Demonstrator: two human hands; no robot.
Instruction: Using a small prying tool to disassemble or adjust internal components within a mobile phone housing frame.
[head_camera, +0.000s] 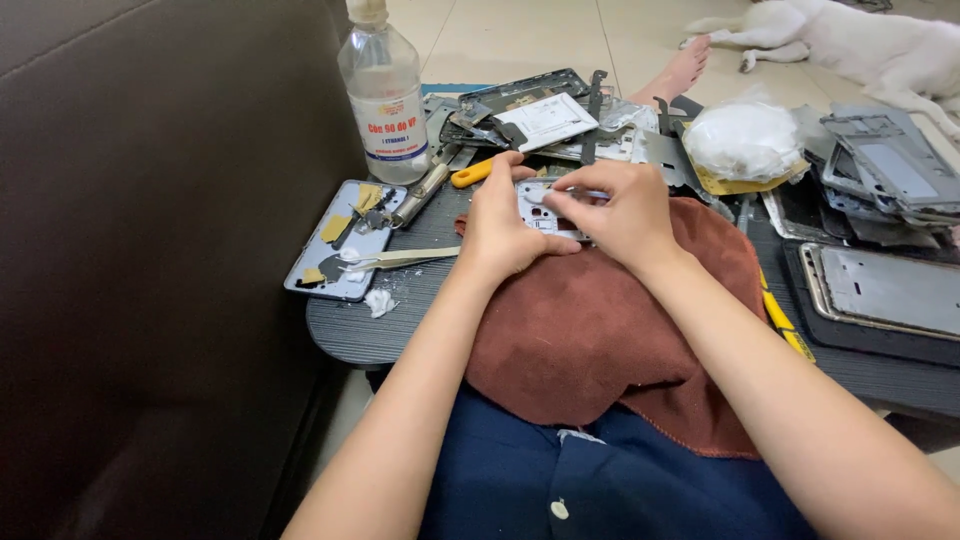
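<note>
A white phone frame (536, 205) lies on a brown cloth (600, 320) at the middle of a dark low table (350, 335). My left hand (500, 225) grips the frame's left side, thumb along its lower edge. My right hand (615, 210) rests over the frame's right part, with fingers pinched on a thin tool or small part at its top edge. Most of the frame is hidden under both hands.
A clear liquid bottle (385, 90) stands at the back left. A phone back cover (340, 240) holds small parts and tweezers (400, 258). A yellow-handled tool (472, 172), metal phone frames (890, 165), a white bag (742, 140) and a dog (860, 45) lie beyond.
</note>
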